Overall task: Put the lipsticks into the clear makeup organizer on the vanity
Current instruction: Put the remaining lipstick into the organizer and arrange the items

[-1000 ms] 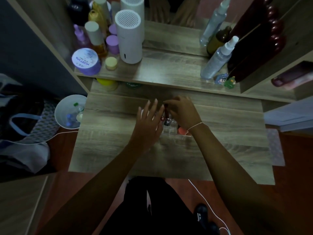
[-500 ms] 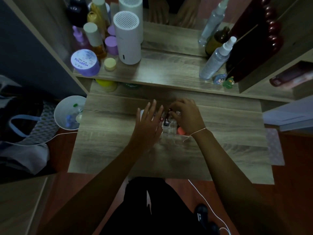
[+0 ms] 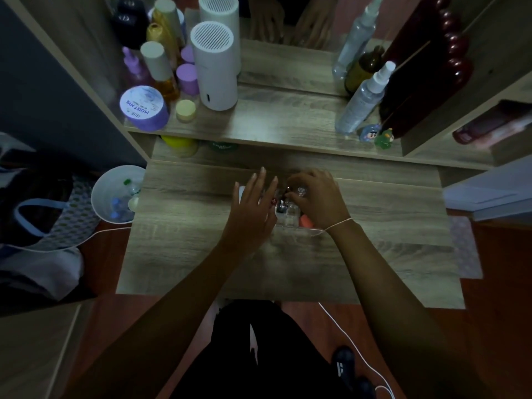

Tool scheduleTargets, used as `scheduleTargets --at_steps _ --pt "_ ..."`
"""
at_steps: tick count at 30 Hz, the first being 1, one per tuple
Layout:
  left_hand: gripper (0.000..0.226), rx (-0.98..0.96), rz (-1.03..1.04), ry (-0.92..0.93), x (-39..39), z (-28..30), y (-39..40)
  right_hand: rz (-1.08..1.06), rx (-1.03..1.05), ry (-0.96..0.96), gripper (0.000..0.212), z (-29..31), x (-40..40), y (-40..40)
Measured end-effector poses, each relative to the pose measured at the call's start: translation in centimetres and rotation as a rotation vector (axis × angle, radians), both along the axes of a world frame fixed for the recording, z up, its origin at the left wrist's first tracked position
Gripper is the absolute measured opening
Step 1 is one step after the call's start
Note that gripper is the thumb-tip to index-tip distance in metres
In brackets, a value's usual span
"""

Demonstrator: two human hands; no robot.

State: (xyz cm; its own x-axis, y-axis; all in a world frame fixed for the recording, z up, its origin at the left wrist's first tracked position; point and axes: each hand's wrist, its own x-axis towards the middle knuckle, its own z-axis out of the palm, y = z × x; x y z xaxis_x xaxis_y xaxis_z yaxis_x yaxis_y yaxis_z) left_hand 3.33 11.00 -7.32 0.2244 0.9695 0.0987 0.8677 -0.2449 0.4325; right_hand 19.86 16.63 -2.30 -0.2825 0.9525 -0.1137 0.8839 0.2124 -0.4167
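Steadying the clear organizer (image 3: 288, 218) mid-vanity, the left hand (image 3: 253, 210) rests fingers spread, holding nothing, while the right hand (image 3: 315, 197) curls over the slots; whether it pinches a lipstick (image 3: 281, 205) I cannot tell. Best lowered upright, straight into a free slot

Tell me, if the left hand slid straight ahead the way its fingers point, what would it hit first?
Probably the shelf edge; the left hand points up-table past the organizer beside it, though depth is unclear.
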Motion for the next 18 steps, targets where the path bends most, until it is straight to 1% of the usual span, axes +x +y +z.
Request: scheduleTargets --at_steps 4,9,13,18 --pt "0.06 0.005 -0.005 -0.002 0.2 0.3 -0.1 -0.032 0.04 0.052 0.03 0.3 1.0 -0.5" --pt "0.054 0.024 -0.044 0.022 0.3 0.4 -0.4 -0.094 0.045 0.054 0.041 0.0 2.8 -1.3" --pt "0.054 0.021 -0.052 0.036 0.4 0.2 -0.6 -0.102 0.031 0.056 0.039 -0.3 3.0 -1.6" --pt "0.055 0.031 0.013 -0.025 -0.5 0.5 -1.0 -0.122 0.08 0.091 0.036 -0.4 3.0 -2.0"
